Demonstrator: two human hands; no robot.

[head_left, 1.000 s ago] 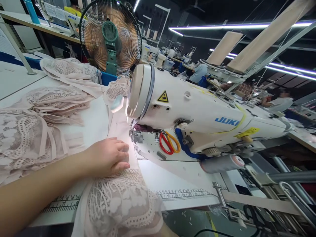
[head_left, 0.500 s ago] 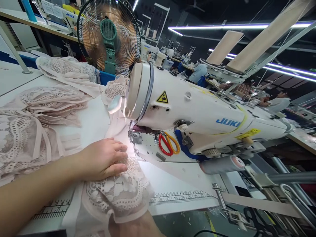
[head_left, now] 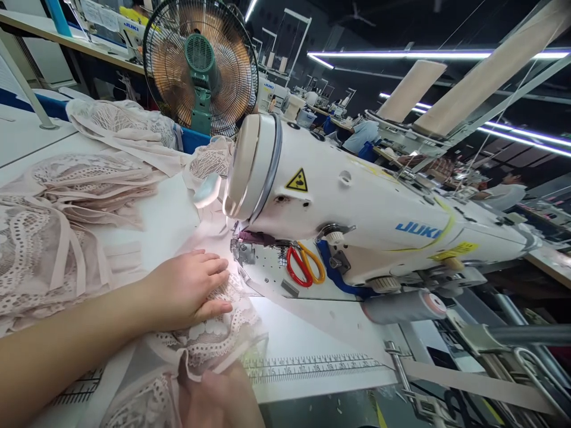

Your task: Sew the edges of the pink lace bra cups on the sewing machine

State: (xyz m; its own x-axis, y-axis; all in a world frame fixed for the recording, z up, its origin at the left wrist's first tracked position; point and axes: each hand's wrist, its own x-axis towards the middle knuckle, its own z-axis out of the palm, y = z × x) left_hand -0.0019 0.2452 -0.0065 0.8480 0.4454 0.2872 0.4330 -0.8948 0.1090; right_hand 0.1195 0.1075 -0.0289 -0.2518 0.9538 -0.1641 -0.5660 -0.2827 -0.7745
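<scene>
My left hand (head_left: 187, 288) lies flat, fingers stretched out, on pale pink lace fabric (head_left: 209, 333) just left of the presser foot (head_left: 243, 252) of a white JUKI sewing machine (head_left: 357, 220). My right hand (head_left: 218, 398) shows at the bottom edge, partly under the lace, fingers pinching a fold of it. The fabric runs under the machine head and away to the back.
A heap of the same pink lace (head_left: 57, 238) covers the table's left side. Red-and-yellow scissors (head_left: 303, 264) hang on the machine. A fan (head_left: 200, 65) stands behind. A ruler strip (head_left: 312, 365) runs along the table's front edge. Other workers sit far back right.
The lace has fed toward the needle and bunched up under my left hand. My right hand has risen into view at the bottom, gripping the fabric.
</scene>
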